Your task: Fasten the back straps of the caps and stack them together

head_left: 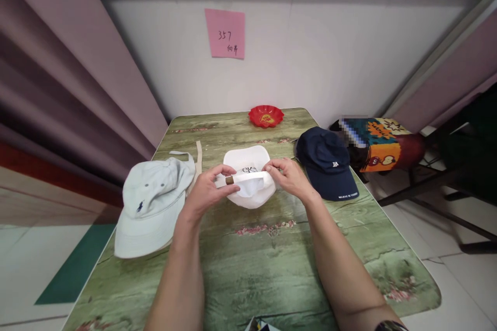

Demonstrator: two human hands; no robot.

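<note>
A white cap (248, 156) is between my two hands over the middle of the table, its brim pointing away and its back strap toward me. My left hand (209, 186) pinches the strap's left part beside a small brown buckle or tab (230, 180). With thumb and fingertips, my right hand (287, 176) grips the right end of the strap. Part of the dark lettering on the cap shows above the strap. To the left lies a pale blue cap (155, 196) with a small dark emblem; a navy cap (328, 165) with white lettering sits to the right.
A red scalloped dish (266, 116) stands near the far edge of the green wood-patterned table (264, 269). A pink note (225, 34) is stuck on the wall behind. A stool with a colourful cover (382, 145) is beyond the table's right edge. Purple curtains hang at both sides.
</note>
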